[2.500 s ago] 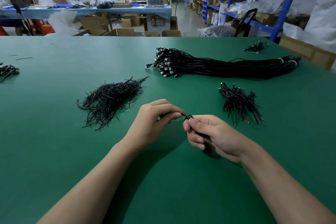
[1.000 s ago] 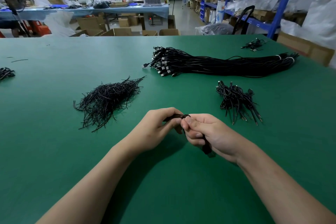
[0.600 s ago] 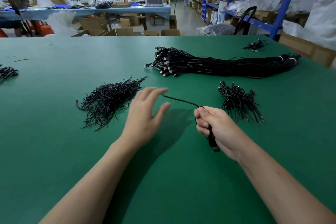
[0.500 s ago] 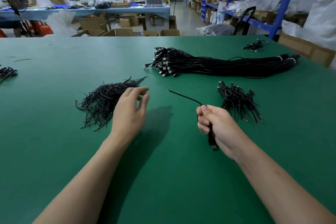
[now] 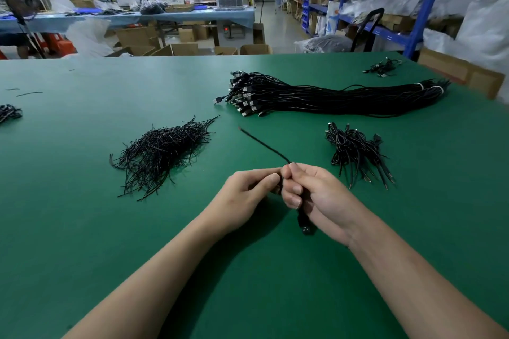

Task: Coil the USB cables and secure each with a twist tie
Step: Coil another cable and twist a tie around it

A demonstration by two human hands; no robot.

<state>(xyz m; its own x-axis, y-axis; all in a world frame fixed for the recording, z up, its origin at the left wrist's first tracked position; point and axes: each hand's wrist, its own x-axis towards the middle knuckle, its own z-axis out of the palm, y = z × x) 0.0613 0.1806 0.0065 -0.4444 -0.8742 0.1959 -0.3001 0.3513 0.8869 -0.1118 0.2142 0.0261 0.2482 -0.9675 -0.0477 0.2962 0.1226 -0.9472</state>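
Observation:
My right hand (image 5: pixel 316 195) grips a coiled black USB cable (image 5: pixel 304 224); only its plug end shows, below my palm. A black twist tie (image 5: pixel 261 143) sticks out from the top of that fist and points up and to the left. My left hand (image 5: pixel 245 192) sits against the right one, its curled fingertips pinching at the tie where it meets the coil. The coil itself is hidden inside my fingers.
On the green table (image 5: pixel 82 228), a loose pile of twist ties (image 5: pixel 165 148) lies to the left. A long bundle of uncoiled USB cables (image 5: pixel 330 96) lies behind. Several tied coils (image 5: pixel 355 151) lie to the right. More cables (image 5: pixel 382 67) sit far right.
My left hand let go of the tie, swung left toward the tie pile, then came back against my right hand. The tie's free end now sticks straight out.

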